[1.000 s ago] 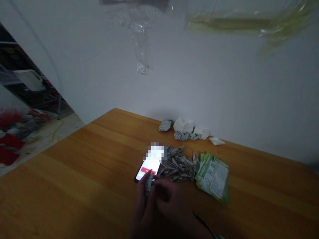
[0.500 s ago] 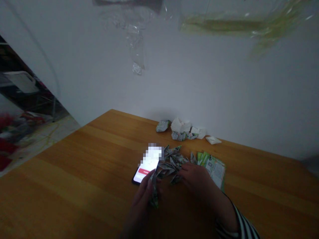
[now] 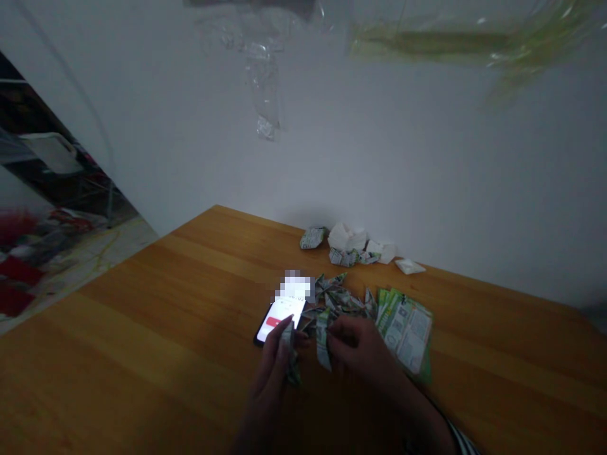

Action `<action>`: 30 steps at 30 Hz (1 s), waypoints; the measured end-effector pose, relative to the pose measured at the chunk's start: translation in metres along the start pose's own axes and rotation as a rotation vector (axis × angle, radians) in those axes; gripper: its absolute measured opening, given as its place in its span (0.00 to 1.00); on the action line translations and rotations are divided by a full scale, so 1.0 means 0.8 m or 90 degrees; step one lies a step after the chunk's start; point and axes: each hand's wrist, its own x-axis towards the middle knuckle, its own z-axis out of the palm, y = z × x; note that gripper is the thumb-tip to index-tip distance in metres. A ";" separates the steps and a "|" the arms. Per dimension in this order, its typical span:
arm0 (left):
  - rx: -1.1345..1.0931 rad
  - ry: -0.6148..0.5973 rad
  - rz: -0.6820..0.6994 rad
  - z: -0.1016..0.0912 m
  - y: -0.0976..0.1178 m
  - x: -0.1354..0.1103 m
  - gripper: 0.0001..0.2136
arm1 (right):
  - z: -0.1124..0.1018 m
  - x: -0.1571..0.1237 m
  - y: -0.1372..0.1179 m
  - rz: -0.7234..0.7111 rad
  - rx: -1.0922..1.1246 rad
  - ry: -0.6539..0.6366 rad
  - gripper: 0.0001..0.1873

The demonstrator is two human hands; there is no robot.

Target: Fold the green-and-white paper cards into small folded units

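- Pale painted wall [image 3: 427, 170] rising behind a honey-toned wooden table [image 3: 142, 328] with long bands of grain; a clear plastic sheet [image 3: 263, 69] and a green-tinted plastic film [image 3: 441, 43] hanging out of focus at the top of the view.
- Far left, past the table corner: a cluttered floor [image 3: 19, 268] with red patches, too dim and blurred to make out.
- Left hand [image 3: 270, 373]: fingers curled almost closed, pinching a narrow folded paper strip [image 3: 291, 360] upright.
- Right hand [image 3: 360, 344]: half closed, thumb and fingers gripping a green-edged folded strip [image 3: 323, 341], tilted slightly.
- Just changed: that green-edged folded strip now in the right hand, which showed no strip half a second ago while resting over the pile.
- Just beyond the hands: a loose pile of pointed folded strips [image 3: 339, 297], creased and glossy, printed in grey and green.
- Left of the pile, almost under the left hand: a lit smartphone [image 3: 279, 316] with a red button on its screen; a pixelated patch [image 3: 294, 287] just beyond it, hiding whatever lies there.
- Right of the pile: a slightly fanned stack of flat green printed packets [image 3: 405, 335], with panels of small text.
- Far edge, near the wall: a folded printed packet [image 3: 313, 237], crumpled white paper [image 3: 346, 237] and a small white square [image 3: 410, 266].
- Near right corner: a black-and-white striped sleeve [image 3: 462, 437].
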 end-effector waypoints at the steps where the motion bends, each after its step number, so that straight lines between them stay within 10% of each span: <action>1: 0.010 -0.003 0.012 0.001 0.001 -0.003 0.23 | 0.006 -0.001 0.001 0.027 0.041 -0.024 0.09; 8: 0.029 -0.033 0.038 0.005 0.005 -0.013 0.23 | 0.028 -0.008 0.009 0.095 0.143 -0.134 0.10; 30: -0.234 -0.147 -0.072 0.000 -0.004 0.002 0.20 | 0.027 -0.002 0.021 0.089 0.123 -0.137 0.12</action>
